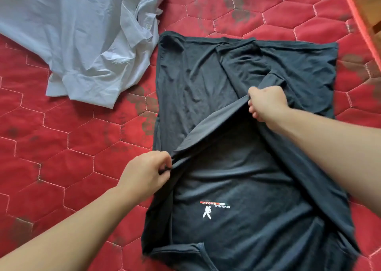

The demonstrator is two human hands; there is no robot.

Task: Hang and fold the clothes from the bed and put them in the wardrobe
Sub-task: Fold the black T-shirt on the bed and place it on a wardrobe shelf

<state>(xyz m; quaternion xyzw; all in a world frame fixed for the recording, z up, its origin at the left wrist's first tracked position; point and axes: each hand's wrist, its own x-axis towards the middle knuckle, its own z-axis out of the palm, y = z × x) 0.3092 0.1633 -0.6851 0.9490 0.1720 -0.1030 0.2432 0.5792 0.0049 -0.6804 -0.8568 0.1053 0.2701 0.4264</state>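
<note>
A dark grey T-shirt (198, 80) lies spread on the red quilted bed cover (72, 147), with a small white and red logo on its near part. My left hand (146, 171) pinches a fold of the shirt's edge at its left side. Farther up, my right hand (266, 101) grips the same raised edge in a fist. Between the two hands the fabric is lifted off the layer below, showing its lighter inside. A crumpled pale blue button shirt (78, 33) lies at the upper left of the bed, apart from the T-shirt.
The bed cover's orange edge (358, 18) runs down the upper right corner, with wooden floor (373, 8) beyond it. Bare red quilt stretches to the left of the T-shirt and below the pale shirt.
</note>
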